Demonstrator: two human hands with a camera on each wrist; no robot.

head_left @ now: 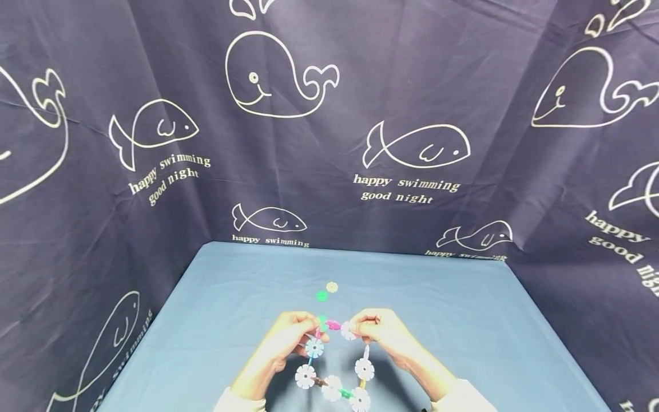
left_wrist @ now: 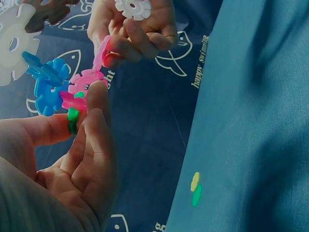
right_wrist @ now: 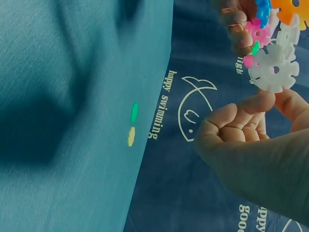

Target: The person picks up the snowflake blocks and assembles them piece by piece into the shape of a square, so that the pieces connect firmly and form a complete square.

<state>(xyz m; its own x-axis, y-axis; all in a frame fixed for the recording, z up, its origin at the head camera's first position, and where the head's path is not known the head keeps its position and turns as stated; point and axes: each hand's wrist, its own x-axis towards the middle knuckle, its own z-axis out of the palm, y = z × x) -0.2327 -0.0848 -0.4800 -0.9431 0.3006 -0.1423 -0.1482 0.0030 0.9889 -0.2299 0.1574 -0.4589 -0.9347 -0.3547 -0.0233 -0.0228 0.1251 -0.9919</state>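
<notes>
Both hands hold up a ring-shaped chain of notched plastic flower discs in white, blue, pink, green and other colours. My left hand (head_left: 290, 337) pinches the chain's far left corner, at a green disc (left_wrist: 73, 120) beside a pink disc (left_wrist: 84, 83). A blue disc (head_left: 314, 347) hangs just below those fingers. At the far right corner my right hand (head_left: 385, 331) pinches a white disc (right_wrist: 275, 70) by its edge between thumb and finger. Another pink disc (head_left: 333, 325) lies between the two hands. Fingers partly hide the joints there, so I cannot tell whether every link is joined.
A loose green disc (head_left: 321, 296) and a pale yellow disc (head_left: 332, 286) lie on the blue cloth-covered table (head_left: 437, 297) beyond the hands. Dark curtains (head_left: 350, 217) printed with whales and fish stand behind the table and at both sides.
</notes>
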